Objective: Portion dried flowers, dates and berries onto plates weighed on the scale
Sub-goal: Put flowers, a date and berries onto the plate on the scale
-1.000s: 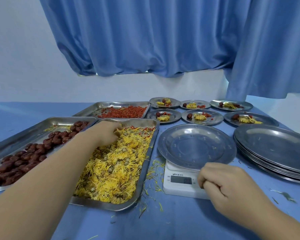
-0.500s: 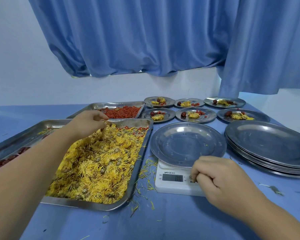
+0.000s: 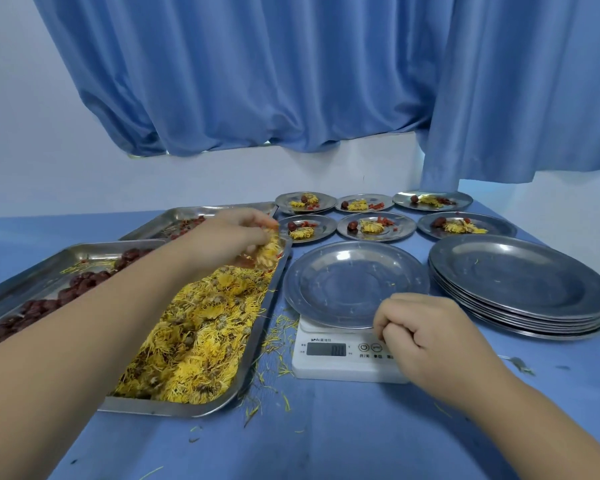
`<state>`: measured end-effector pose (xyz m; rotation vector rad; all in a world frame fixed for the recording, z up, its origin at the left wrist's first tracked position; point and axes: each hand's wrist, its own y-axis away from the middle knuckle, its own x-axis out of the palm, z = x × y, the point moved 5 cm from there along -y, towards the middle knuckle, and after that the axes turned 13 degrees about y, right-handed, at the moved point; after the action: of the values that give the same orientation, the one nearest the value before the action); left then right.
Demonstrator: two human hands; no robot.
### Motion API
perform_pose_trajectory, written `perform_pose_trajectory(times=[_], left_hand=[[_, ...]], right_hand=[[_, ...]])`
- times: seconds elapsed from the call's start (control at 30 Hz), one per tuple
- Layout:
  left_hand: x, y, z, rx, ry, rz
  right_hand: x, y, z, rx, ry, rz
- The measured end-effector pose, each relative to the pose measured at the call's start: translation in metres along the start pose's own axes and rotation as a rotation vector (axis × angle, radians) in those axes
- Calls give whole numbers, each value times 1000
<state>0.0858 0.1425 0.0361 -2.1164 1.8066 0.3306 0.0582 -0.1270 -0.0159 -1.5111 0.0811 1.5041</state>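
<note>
Curtain [image 3: 291, 81]: blue, hangs along the far wall.
Table [image 3: 326, 438]: blue top, carries everything below.
Three steel trays, left side. The near tray [image 3: 174, 408] is full of yellow flowers [image 3: 201, 327]. The tray left of it [image 3: 25, 271] holds dates [image 3: 80, 285]. The far tray [image 3: 187, 214] holds berries [image 3: 187, 225].
Plate stack [image 3: 520, 282]: right side, just beside the scale.
Empty plate [image 3: 354, 282]: sits on the scale [image 3: 340, 362], centre, just right of the flower tray. Display lit, reading not legible.
Six filled plates [image 3: 376, 226]: two rows of three at the far end, each with flowers, a date and berries.
Left hand [image 3: 229, 237]: over the far end of the flower tray, fingers curled round a clump [image 3: 269, 251] of flowers, lifted clear of the heap.
Right hand [image 3: 426, 334]: loose fist at the scale's near right corner, over the buttons, nothing seen in it.
Loose petals [image 3: 278, 362]: scattered on the table between the flower tray and the scale.
</note>
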Motion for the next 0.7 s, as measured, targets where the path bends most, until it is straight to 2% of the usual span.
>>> perform_pose_trajectory(times=[0.07, 0.2, 0.33, 0.7], left_hand=[[31, -3, -10, 59, -60, 79], [82, -13, -20, 216, -243, 120], [111, -22, -14, 233, -296, 170], [84, -7, -22, 241, -263, 112]], right_hand=[[-1, 0, -2, 16, -7, -4], [-2, -1, -3, 8, -13, -14], [-2, -1, -1, -8, -3, -8], [3, 1, 2, -30, 11, 9]])
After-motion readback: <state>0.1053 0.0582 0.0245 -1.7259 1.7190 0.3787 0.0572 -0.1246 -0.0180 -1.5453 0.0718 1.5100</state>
